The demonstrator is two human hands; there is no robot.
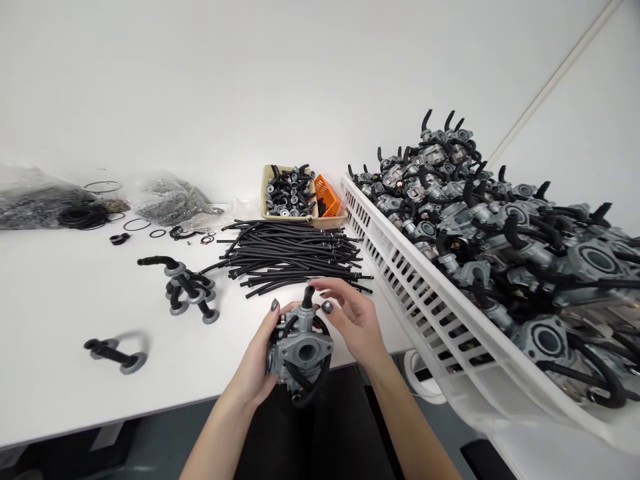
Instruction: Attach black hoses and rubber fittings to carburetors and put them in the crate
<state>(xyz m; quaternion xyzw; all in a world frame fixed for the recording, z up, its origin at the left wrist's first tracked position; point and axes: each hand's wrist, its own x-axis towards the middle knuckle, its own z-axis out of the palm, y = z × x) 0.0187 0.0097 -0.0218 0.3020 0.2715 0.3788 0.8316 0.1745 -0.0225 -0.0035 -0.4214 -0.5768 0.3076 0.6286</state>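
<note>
A grey metal carburetor (294, 348) with black hoses looped around its body is held above my lap, at the front edge of the table. My left hand (255, 357) grips it from the left side, thumb toward the top. A short black rubber tube (309, 297) stands up from its neck. Beside that tube, my right hand (356, 320) is open, with thumb and fingers apart. Its fingertips are close to the tube's upper end; whether they touch it, I cannot tell. The flange with its round bore faces me.
Black hoses (295, 257) lie in a pile behind the carburetor. At right, a white basket (425, 280) is heaped with carburetors. A beige bin (265, 210) of capped tubes stands behind, beside an orange basket (327, 193). Loose capped tubes (187, 287), rings (136, 225) and plastic bags (167, 200) lie left.
</note>
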